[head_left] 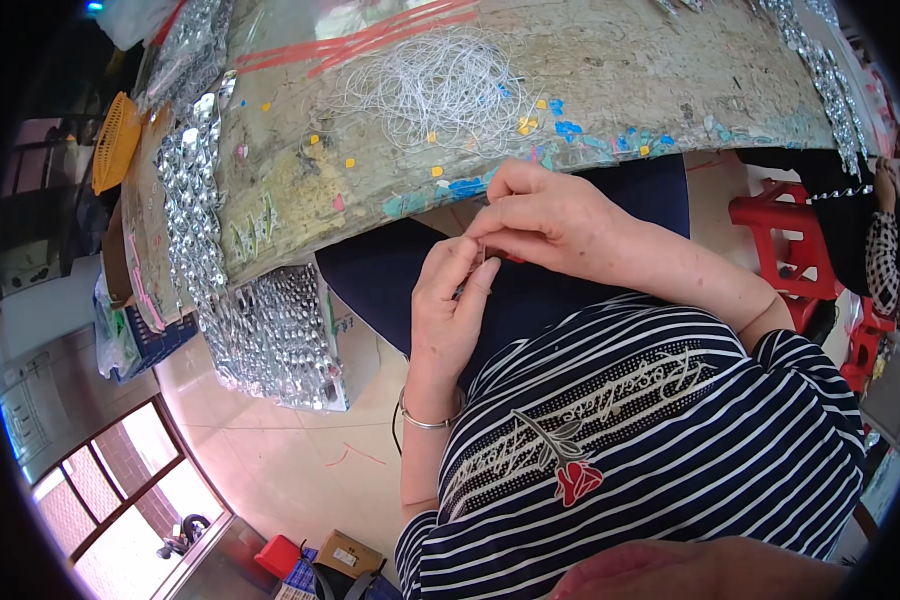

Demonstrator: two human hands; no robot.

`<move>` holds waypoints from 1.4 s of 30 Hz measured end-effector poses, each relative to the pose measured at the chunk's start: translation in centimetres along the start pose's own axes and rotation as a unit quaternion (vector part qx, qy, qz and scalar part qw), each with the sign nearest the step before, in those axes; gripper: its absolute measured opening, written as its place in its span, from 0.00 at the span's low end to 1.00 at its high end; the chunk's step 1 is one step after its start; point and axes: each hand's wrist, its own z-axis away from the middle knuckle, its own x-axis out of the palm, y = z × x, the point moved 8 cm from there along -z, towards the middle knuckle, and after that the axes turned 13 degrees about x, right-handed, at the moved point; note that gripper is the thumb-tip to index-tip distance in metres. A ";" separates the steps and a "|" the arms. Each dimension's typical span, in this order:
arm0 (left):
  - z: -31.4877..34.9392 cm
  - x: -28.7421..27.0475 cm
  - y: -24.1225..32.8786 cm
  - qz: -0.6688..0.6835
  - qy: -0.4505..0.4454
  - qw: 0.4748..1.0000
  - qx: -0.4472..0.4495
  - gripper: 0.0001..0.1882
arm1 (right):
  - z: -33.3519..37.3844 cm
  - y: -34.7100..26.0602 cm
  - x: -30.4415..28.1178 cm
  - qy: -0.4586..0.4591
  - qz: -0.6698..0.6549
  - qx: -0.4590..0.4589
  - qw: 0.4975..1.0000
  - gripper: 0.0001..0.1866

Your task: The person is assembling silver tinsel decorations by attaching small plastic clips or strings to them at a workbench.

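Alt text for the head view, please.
A person's left hand and right hand meet in the lap, pinching a small red piece below a worn table. The table holds tangled white thread and silver strips.

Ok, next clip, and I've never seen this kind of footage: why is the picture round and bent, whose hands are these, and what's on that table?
One picture only, from a wide fisheye camera on the person's head, looking down; that bends straight edges. The two bare hands are the wearer's own, above a striped shirt. The left hand, with a metal bangle, and the right hand meet over the lap, pinching something small and thin, with a bit of red showing; I cannot tell what. On the worn, paint-flecked table lie a tangle of white string and strips of shiny silver pieces. Red plastic stools stand to the right.
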 end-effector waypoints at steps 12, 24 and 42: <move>0.4 0.8 -0.8 0.135 -0.064 0.986 -0.071 0.19 | -1.0 2.5 0.9 -0.091 -0.161 0.156 0.970 0.08; -0.6 1.0 -1.6 0.194 0.009 0.964 -0.184 0.07 | -1.1 2.3 1.6 -0.125 -0.187 0.164 0.961 0.09; 0.0 -1.3 -0.9 0.148 0.044 0.979 -0.131 0.04 | 0.1 4.0 1.7 -0.188 -0.196 0.223 0.936 0.09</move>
